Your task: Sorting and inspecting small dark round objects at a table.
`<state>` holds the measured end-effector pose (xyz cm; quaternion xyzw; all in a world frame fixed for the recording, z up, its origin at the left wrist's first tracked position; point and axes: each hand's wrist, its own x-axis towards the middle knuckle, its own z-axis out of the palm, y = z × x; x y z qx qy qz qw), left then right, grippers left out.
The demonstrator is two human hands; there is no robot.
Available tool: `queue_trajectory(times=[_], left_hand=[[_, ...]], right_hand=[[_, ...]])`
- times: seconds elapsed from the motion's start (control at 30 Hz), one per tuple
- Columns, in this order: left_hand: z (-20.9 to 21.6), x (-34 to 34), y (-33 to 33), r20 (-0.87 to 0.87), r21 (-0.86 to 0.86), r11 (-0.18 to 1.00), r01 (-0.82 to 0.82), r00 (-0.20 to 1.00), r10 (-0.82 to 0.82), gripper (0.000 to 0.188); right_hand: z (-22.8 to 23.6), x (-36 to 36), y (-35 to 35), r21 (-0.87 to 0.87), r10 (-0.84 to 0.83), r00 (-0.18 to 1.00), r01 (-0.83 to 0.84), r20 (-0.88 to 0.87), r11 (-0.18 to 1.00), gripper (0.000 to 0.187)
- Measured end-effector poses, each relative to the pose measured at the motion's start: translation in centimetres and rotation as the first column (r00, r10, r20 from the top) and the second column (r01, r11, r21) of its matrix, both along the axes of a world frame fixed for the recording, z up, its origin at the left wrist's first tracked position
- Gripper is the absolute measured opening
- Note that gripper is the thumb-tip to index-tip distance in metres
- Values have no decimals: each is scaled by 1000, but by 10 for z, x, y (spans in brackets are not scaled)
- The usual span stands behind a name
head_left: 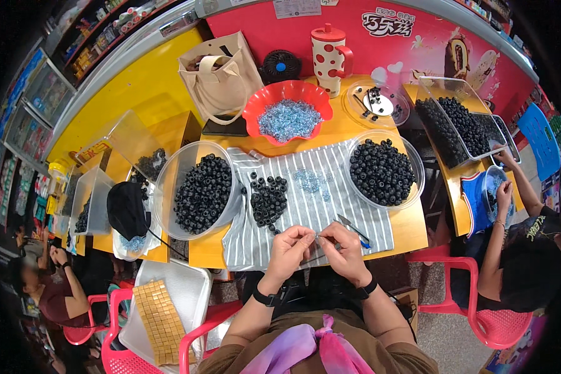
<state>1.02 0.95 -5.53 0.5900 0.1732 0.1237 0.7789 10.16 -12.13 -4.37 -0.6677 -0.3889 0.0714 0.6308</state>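
My left hand (pixel 291 252) and my right hand (pixel 344 249) meet at the table's front edge, fingertips pinched almost together. What they hold is too small to make out. Beyond them, on a grey-and-white striped cloth (pixel 318 234), lie a loose pile of black bead-like pieces (pixel 269 199) and a scatter of small clear-blue beads (pixel 311 181). A slim pointed tool with blue handles (pixel 355 232) rests just right of my right hand. Round clear tubs full of black pieces stand on either side, a left tub (pixel 202 193) and a right tub (pixel 382 171).
Behind the cloth stands a red scalloped bowl (pixel 253 111) of clear-blue beads, with a canvas bag (pixel 221 78), a black fan (pixel 281 66), a dotted cup (pixel 328 59) and a clear dish (pixel 399 112). People sit at both sides. A tray with a beaded mat (pixel 162 318) lies left.
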Motion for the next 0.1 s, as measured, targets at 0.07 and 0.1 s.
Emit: queue_trajectory(times=[0.07,0.1], left_hand=[[-2,0,0,26,-25,1000,-16,1000,16,13],[-6,-1,1,46,-16,1000,-13,999,13,14]], right_hand=[[1,0,0,-9,9,1000,-10,-26,1000,2],[2,0,0,-14,14,999,-14,-30,1000,2]])
